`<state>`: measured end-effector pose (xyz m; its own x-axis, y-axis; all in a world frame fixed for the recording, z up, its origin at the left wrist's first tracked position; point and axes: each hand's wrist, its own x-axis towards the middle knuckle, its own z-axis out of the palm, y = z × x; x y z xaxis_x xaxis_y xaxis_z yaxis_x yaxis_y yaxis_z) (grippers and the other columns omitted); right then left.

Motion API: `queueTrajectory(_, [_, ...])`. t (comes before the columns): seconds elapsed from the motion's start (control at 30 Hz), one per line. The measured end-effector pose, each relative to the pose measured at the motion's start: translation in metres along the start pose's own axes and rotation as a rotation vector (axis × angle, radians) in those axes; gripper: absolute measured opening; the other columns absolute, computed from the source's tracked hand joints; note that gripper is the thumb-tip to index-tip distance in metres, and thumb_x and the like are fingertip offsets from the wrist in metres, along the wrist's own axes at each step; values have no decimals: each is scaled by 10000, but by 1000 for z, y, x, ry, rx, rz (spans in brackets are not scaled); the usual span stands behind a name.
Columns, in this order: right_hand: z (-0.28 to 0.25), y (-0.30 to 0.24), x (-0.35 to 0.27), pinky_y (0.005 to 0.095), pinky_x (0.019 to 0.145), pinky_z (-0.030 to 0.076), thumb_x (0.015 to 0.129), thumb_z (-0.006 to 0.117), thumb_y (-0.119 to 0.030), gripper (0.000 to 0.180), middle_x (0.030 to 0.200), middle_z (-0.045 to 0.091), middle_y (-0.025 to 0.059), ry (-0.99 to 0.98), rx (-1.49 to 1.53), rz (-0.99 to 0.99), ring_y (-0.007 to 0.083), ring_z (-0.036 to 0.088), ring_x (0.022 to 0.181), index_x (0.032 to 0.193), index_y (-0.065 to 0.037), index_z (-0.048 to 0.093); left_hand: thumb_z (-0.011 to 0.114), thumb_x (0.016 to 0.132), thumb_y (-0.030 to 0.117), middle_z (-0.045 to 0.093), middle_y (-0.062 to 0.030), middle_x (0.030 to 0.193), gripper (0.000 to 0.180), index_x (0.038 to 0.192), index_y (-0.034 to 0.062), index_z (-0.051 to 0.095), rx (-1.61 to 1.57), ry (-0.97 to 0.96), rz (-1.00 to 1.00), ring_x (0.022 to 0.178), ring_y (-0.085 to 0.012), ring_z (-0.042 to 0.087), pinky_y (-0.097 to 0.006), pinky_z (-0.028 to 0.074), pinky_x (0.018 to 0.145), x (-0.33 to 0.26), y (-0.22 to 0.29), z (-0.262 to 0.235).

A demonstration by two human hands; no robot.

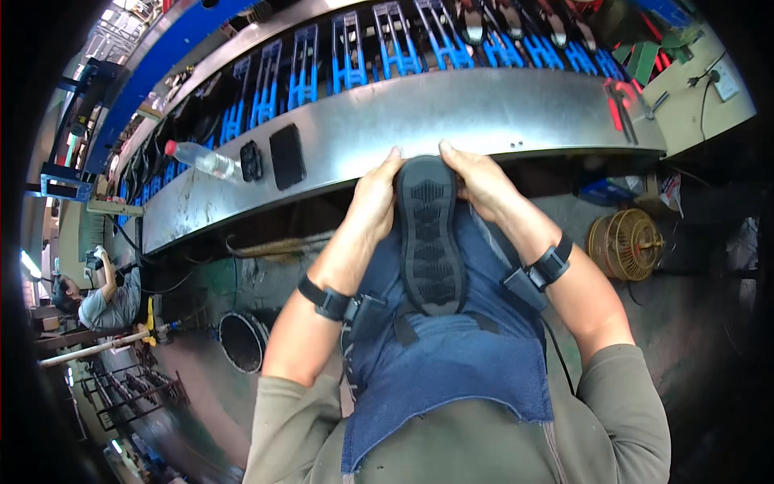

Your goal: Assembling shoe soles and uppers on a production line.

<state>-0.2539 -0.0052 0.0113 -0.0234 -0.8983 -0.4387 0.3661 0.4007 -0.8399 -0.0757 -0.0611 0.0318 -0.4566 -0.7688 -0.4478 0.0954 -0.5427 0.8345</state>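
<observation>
Head view: steel-topped bench (pixel 355 121) across the top; blue denim apron (pixel 451 367) below; black shoe sole (pixel 433 234), tread up, over the apron, grasped at its upper end between left hand (pixel 375 194) and right hand (pixel 482 181); red-capped bottle (pixel 205 160) on the bench.

Room above sole (pixel 431 234), bench (pixel 359 121) ahead
</observation>
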Motion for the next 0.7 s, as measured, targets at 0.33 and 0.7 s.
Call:
queueTrajectory(0.33, [6, 18, -153, 357, 748, 414, 778, 629, -180, 85, 795, 511, 30, -830, -1025, -833, 213, 520, 821, 805, -118, 576, 617, 795, 169, 452, -20, 845, 100, 867, 117, 572, 1085, -1029, 772, 851, -201, 515, -341, 412, 816, -144, -19, -6])
queueTrajectory(0.7, [-23, -23, -60, 391, 790, 411, 702, 843, -224, 330, 934, 551, 54, -539, -731, -761, 250, 536, 872, 937, -90, 653, 764, 727, 175, 605, -22, 980, 225, 924, 101, 684, 839, -656, 792, 918, -218, 554, -374, 427, 821, -52, -1, -19])
